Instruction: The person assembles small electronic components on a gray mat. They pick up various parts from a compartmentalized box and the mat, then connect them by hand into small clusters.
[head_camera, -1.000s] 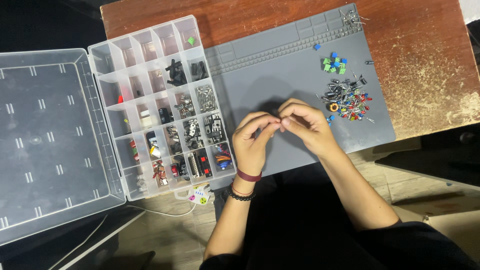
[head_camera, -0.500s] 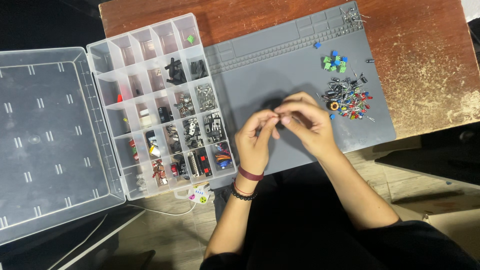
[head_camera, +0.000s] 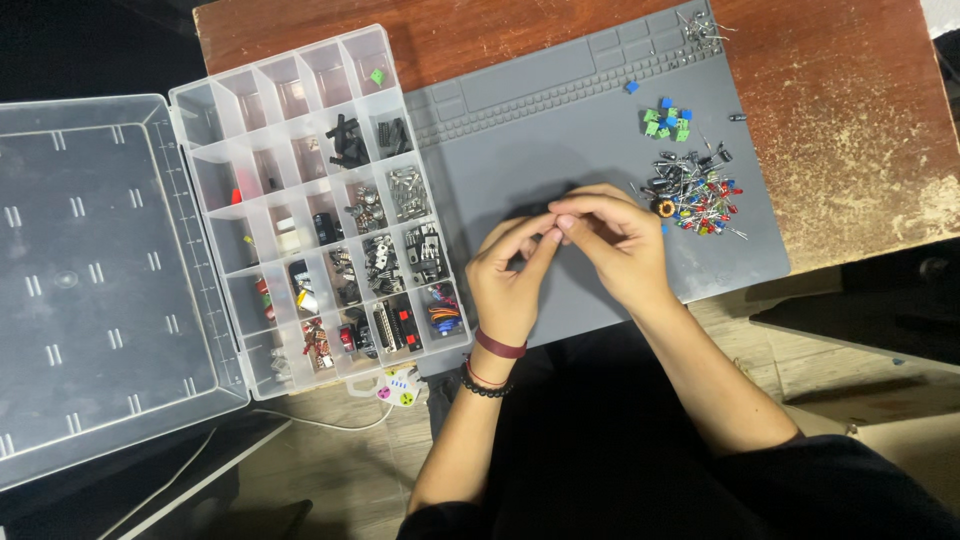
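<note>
**Two hands pinched together over the grey mat**

Above the near middle of the grey work mat (head_camera: 560, 150), both hands meet fingertip to fingertip. The left hand (head_camera: 510, 280) rises from a forearm that wears a dark red band and a black bead bracelet at the wrist; its thumb and forefinger are drawn together and point up and to the right. The right hand (head_camera: 615, 245) comes in from the right, knuckles up, its fingers curled and pressed against the left fingertips. Whatever is pinched between them is too small and too hidden to tell.

Just right of the right hand, on the mat, lies a heap of small electronic parts (head_camera: 700, 195) with red, dark and silver bits and thin wire legs, a small copper-coloured ring coil at its left edge. Farther off sits a cluster of green and blue blocks (head_camera: 667, 117), and at the mat's far right corner a little tangle of wire pins (head_camera: 700, 25).

Left of the mat stands an open clear plastic compartment box (head_camera: 310, 200); its near cells hold dark, silver and coloured parts, and one far cell holds a single green piece. Its clear lid (head_camera: 100, 280) lies flat open to the left. Near the box's near edge lies a white plug piece (head_camera: 398, 386) with coloured spots, on a white cable.
</note>
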